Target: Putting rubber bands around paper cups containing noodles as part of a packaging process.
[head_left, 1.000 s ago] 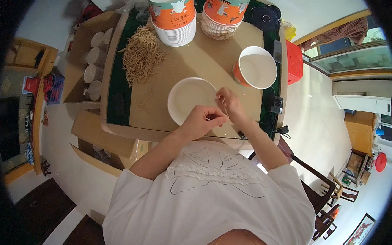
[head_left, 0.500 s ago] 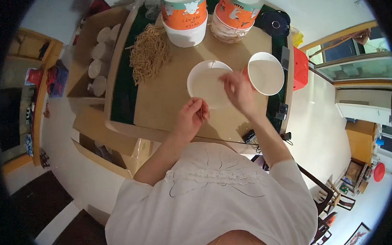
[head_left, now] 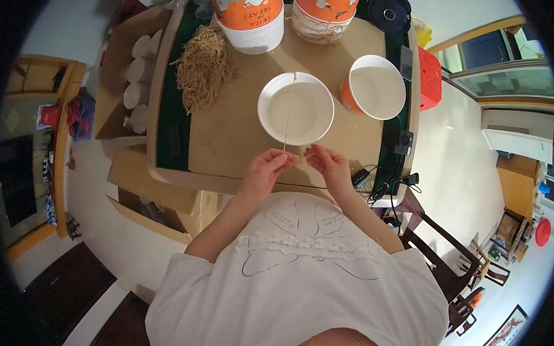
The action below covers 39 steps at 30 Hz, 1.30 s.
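Right in front of me stands a white paper bucket [head_left: 314, 128], its mouth facing up. A thin tan string [head_left: 288, 114] runs from its far rim across the opening to my fingers. My left hand [head_left: 271, 171] pinches the string just in front of the near rim. Close beside it, my right hand [head_left: 330, 171] is also closed, with a short end of string between thumb and finger. To the right sits an orange-sided paper bucket [head_left: 379, 90], white inside. A tangled heap of tan strings [head_left: 203, 70] lies at the left on the cardboard sheet [head_left: 227, 138].
Two stacks of upturned buckets, a left stack [head_left: 252, 33] and a right stack [head_left: 326, 9], stand at the back. Black cables [head_left: 384, 184] and small devices lie by the right edge. An open carton [head_left: 118, 87] holding white cups is left of the table.
My right hand has come down from above the bucket to beside my left hand. The string is now stretched straight across the bucket's mouth. The view has shifted slightly.
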### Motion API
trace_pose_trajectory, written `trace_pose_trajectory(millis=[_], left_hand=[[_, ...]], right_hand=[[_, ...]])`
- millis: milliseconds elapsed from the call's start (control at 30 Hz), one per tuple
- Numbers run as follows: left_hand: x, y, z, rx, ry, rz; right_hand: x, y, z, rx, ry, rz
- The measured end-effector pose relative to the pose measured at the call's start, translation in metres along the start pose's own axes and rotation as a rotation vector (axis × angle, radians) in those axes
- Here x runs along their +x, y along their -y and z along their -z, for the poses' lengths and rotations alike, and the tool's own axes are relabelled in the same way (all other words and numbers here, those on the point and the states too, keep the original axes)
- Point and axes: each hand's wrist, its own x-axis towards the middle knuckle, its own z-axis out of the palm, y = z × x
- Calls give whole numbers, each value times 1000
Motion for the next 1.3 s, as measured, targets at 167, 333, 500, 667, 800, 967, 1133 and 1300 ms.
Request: trace_pose_trajectory(millis=[167,333,500,667,800,967,1133,1300], left_hand=[[1,18,-3,46,-64,81],[-3,14,-3,123,-97,189],[-5,0,-5,821,-96,57],[8,-31,-54,1175,-52,-615],[14,-30,-74,1473,246,-785],[23,-20,-51,1436,289,-732],[26,-26,-37,1549,308,-843],[50,-8,-21,1564,260,-769]], right_hand=[[24,4,9,536,-195,111],[8,28,2,624,-174,12],[-14,30,-1,227,-12,41],[-44,42,-15,17,-7,234],[-56,46,-18,-127,135,352],[-49,33,-10,-529,-67,436],[-49,24,-7,-458,-86,400],[-63,39,-20,-532,132,497]])
